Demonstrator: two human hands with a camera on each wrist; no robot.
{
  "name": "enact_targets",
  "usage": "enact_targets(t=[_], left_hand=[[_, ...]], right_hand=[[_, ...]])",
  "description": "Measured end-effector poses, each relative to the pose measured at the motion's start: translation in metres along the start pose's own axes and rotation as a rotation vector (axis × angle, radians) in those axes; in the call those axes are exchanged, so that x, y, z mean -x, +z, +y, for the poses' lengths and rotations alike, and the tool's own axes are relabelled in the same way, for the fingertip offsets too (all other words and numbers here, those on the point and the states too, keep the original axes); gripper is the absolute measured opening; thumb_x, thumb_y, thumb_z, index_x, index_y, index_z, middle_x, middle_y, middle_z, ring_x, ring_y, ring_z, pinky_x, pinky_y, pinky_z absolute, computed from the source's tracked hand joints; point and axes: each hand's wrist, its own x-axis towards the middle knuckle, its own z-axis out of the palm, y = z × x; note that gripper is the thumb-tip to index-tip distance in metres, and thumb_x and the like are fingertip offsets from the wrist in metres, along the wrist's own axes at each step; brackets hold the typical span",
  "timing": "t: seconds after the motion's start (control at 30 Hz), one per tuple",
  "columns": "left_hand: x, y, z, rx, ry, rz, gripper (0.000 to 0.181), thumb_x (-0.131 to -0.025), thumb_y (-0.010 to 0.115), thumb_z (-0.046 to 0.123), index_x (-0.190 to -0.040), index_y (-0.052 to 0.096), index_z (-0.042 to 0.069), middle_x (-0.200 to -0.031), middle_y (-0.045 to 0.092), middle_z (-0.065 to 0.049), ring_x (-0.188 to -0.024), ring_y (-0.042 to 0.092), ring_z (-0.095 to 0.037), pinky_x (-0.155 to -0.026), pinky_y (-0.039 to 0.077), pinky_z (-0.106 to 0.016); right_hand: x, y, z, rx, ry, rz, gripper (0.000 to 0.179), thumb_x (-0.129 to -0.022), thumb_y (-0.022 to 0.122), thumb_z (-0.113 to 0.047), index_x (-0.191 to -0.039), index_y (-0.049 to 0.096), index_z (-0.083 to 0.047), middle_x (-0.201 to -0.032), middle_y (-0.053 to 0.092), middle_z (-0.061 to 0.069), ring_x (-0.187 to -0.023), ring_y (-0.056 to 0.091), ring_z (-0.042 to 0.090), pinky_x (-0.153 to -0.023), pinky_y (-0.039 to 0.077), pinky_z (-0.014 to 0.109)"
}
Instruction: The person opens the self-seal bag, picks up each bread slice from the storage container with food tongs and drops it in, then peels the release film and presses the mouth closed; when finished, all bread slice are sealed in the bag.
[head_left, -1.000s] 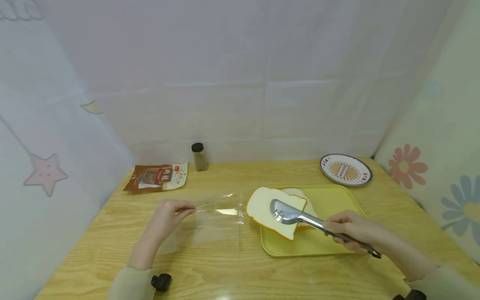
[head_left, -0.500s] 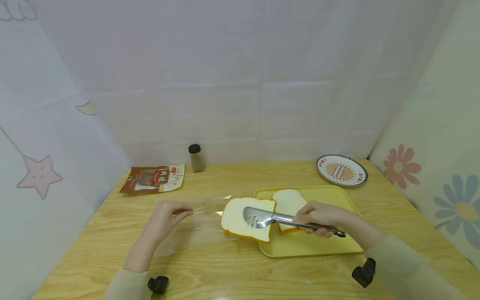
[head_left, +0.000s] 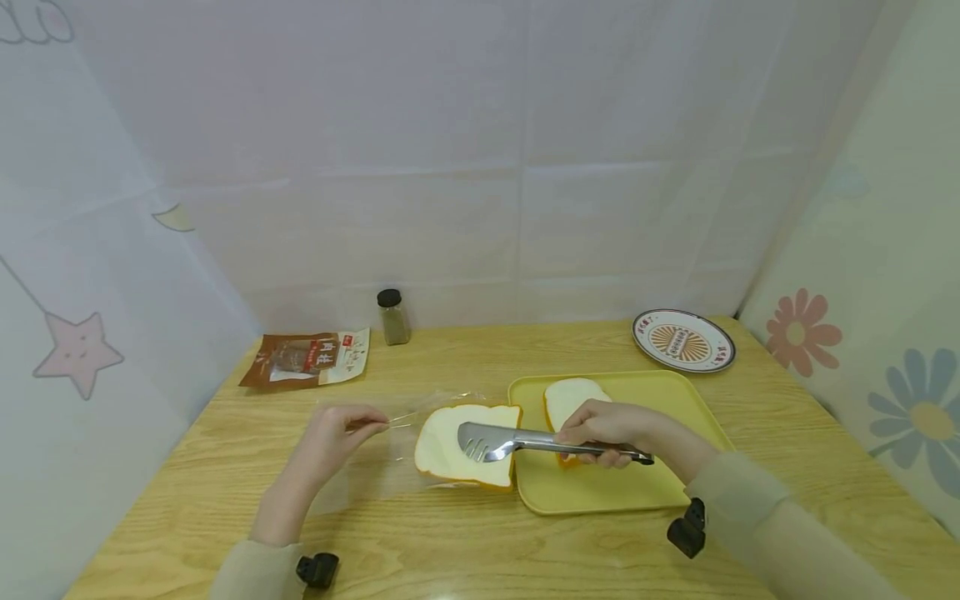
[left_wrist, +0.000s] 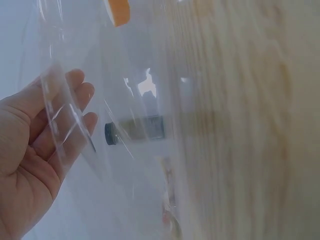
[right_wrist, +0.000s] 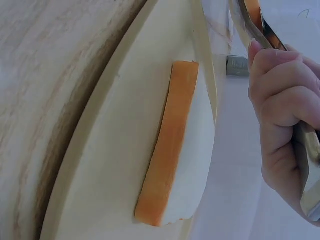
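Observation:
My left hand [head_left: 336,437] pinches the upper layer of a clear plastic bag [head_left: 375,479] between thumb and fingers, lifting it at the left. In the left wrist view the film of the bag [left_wrist: 75,120] crosses the fingertips. My right hand [head_left: 611,429] grips metal tongs [head_left: 532,439] by the handle. A white bread slice [head_left: 442,442] with an orange crust is held in the tongs, over the right part of the bag and overlapping its open end. The other bread slice [head_left: 573,400] lies on the yellow tray [head_left: 645,492], partly hidden by my right hand.
At the back left lie a brown spice packet [head_left: 307,358] and a small black-capped jar [head_left: 393,318]. A patterned plate [head_left: 684,340] sits at the back right, behind the tray. A white cloth wall [head_left: 450,208] stands behind the wooden table [head_left: 420,550].
My right hand has carried the bread slice in the tongs leftward, off the tray and over the bag. The left hand has kept its pinch on the film, nearly still.

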Motion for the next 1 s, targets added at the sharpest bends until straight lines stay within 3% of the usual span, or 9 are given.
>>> enact_targets(t=[0.43, 1.0], left_hand=[[0.0, 0.003, 0.001, 0.014, -0.017, 0.001, 0.009, -0.08, 0.072, 0.004, -0.086, 0.075, 0.01, -0.085, 0.073, -0.002, -0.076, 0.069, -0.013, -0.067, 0.057, -0.018], [0.0, 0.003, 0.004, 0.031, -0.051, 0.007, 0.007, -0.081, 0.072, 0.007, -0.085, 0.075, 0.012, -0.085, 0.073, -0.001, -0.077, 0.069, -0.012, -0.067, 0.057, -0.018]], right_hand=[[-0.028, 0.009, -0.009, -0.03, 0.028, -0.004, 0.039, -0.096, 0.054, -0.027, -0.102, 0.063, 0.011, -0.054, 0.047, 0.0, -0.036, 0.028, 0.006, -0.032, 0.025, 0.018], [-0.06, 0.027, -0.025, -0.013, 0.027, -0.022, 0.038, -0.095, 0.055, -0.028, -0.098, 0.065, 0.008, -0.055, 0.045, 0.001, -0.037, 0.026, 0.007, -0.033, 0.025, 0.019]])
